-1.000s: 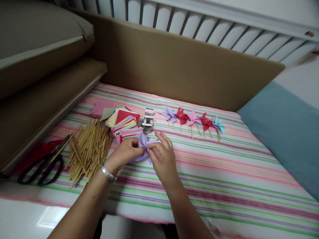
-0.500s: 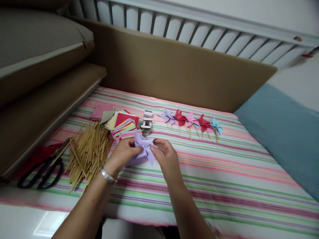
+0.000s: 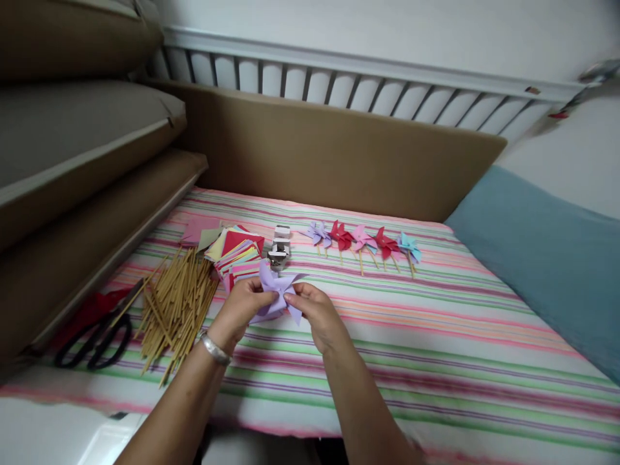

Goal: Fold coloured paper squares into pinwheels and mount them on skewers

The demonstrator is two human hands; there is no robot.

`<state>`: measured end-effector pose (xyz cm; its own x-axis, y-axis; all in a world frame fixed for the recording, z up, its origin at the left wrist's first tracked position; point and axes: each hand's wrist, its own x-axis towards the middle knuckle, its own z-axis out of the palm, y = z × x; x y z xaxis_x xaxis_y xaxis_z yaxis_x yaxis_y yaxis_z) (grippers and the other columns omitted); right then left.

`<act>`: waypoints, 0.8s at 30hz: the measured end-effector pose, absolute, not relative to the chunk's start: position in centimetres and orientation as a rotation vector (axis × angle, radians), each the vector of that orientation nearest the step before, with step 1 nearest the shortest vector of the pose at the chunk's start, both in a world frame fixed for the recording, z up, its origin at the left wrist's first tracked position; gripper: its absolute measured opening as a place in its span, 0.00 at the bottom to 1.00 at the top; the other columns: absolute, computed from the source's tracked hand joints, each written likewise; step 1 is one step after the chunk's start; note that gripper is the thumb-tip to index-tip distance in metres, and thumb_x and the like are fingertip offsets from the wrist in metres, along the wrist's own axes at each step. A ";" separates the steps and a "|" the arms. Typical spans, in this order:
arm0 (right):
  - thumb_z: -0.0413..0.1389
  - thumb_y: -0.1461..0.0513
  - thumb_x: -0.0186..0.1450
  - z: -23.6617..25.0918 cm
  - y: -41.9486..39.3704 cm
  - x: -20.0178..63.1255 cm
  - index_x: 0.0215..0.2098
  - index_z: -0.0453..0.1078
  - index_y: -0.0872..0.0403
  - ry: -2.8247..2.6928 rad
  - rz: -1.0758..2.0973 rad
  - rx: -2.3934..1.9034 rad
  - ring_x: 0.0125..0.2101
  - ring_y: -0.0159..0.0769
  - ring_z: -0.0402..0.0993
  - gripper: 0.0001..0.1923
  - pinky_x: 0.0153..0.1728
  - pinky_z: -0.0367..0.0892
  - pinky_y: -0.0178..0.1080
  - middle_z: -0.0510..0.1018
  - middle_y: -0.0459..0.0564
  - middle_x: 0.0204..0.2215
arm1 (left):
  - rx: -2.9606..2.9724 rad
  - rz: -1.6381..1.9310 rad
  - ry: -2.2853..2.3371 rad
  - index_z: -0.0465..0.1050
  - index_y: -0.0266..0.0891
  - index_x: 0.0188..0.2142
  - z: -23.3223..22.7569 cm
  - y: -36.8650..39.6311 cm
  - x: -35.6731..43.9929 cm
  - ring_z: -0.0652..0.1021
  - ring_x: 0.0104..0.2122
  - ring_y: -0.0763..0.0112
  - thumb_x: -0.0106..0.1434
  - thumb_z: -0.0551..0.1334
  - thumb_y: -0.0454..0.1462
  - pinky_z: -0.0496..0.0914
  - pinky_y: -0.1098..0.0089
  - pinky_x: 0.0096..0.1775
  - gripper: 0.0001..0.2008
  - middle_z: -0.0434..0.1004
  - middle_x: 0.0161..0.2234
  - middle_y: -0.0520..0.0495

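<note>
A purple paper pinwheel (image 3: 279, 284) is held between both hands above the striped cloth. My left hand (image 3: 245, 307) pinches it from the left, thumb near its centre; a silver bracelet (image 3: 216, 349) circles that wrist. From the right, my right hand (image 3: 314, 311) grips it too, its thumb pressed close to the middle. Part of the pinwheel is covered by my fingers. Just beyond my left hand lies a fanned pile of coloured paper squares (image 3: 242, 253). Small white boxes with metal bits (image 3: 279, 248) stand behind the pinwheel.
Wooden sticks (image 3: 179, 303) lie heaped left of my hands, beside black-handled scissors (image 3: 104, 336) and something red (image 3: 94, 310). Finished pinwheels on sticks (image 3: 361, 239) form a row at the back. A brown panel (image 3: 329, 155) borders the far side; stacked cushions (image 3: 87, 135) rise at left.
My right thumb has moved left onto the pinwheel's centre, and its fingers have closed in. The camera view has shifted slightly. Both hands still hold the pinwheel.
</note>
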<state>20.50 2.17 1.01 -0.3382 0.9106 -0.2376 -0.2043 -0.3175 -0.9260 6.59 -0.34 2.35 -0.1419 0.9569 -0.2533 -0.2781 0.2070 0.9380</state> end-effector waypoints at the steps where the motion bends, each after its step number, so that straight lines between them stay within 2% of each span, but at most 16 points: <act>1: 0.63 0.60 0.48 1.1 2.0 20.5 0.27 0.71 0.56 -1.106 1.749 -1.049 0.23 0.30 0.68 0.11 0.28 0.61 0.34 0.75 0.43 0.22 | 0.757 1.278 1.233 0.77 0.35 0.23 2.4 -0.5 6.8 0.72 0.19 0.73 0.40 0.68 0.32 0.64 0.73 0.25 0.06 0.77 0.20 0.50; 6: 0.62 0.60 0.46 1.6 1.5 20.8 0.19 0.68 0.57 -1.204 1.664 -1.090 0.20 0.27 0.61 0.09 0.25 0.55 0.32 0.69 0.41 0.16 | 0.745 1.360 1.209 0.79 0.35 0.25 2.2 -1.7 7.5 0.74 0.22 0.72 0.40 0.69 0.33 0.66 0.73 0.28 0.09 0.79 0.23 0.49; 12: 0.62 0.60 0.46 1.4 0.6 20.6 0.22 0.70 0.58 -1.287 1.794 -1.025 0.19 0.27 0.61 0.10 0.24 0.55 0.33 0.71 0.42 0.16 | 0.712 1.361 1.236 0.79 0.33 0.25 1.8 -4.0 7.4 0.74 0.22 0.73 0.42 0.70 0.36 0.65 0.73 0.28 0.09 0.79 0.22 0.47; 16: 0.63 0.60 0.44 1.0 0.0 20.4 0.22 0.71 0.58 -1.365 1.861 -0.956 0.20 0.29 0.65 0.09 0.26 0.59 0.33 0.73 0.44 0.18 | 0.652 1.381 1.295 0.79 0.32 0.26 1.5 -6.2 6.8 0.75 0.23 0.72 0.41 0.71 0.36 0.66 0.73 0.29 0.12 0.79 0.24 0.45; 19: 0.62 0.56 0.47 0.5 1.0 21.2 0.29 0.73 0.57 -1.410 1.784 -0.975 0.24 0.33 0.71 0.15 0.30 0.65 0.36 0.77 0.47 0.23 | 0.563 1.501 1.386 0.78 0.30 0.25 2.1 -7.1 5.0 0.74 0.20 0.72 0.39 0.72 0.34 0.67 0.73 0.26 0.12 0.79 0.22 0.45; 21: 0.58 0.52 0.50 -0.5 2.4 22.1 0.36 0.72 0.56 -1.403 1.658 -1.050 0.29 0.35 0.73 0.20 0.35 0.67 0.39 0.78 0.50 0.28 | 0.442 1.722 1.362 0.76 0.31 0.25 3.3 -7.2 3.4 0.75 0.21 0.73 0.39 0.71 0.31 0.68 0.74 0.26 0.11 0.78 0.22 0.46; 24: 0.56 0.53 0.51 -2.5 4.4 22.9 0.38 0.71 0.57 -1.401 1.508 -1.195 0.37 0.42 0.74 0.20 0.41 0.66 0.44 0.78 0.55 0.34 | 0.369 1.998 1.236 0.74 0.35 0.26 5.9 -6.2 1.9 0.77 0.24 0.73 0.42 0.69 0.31 0.71 0.73 0.31 0.09 0.78 0.24 0.51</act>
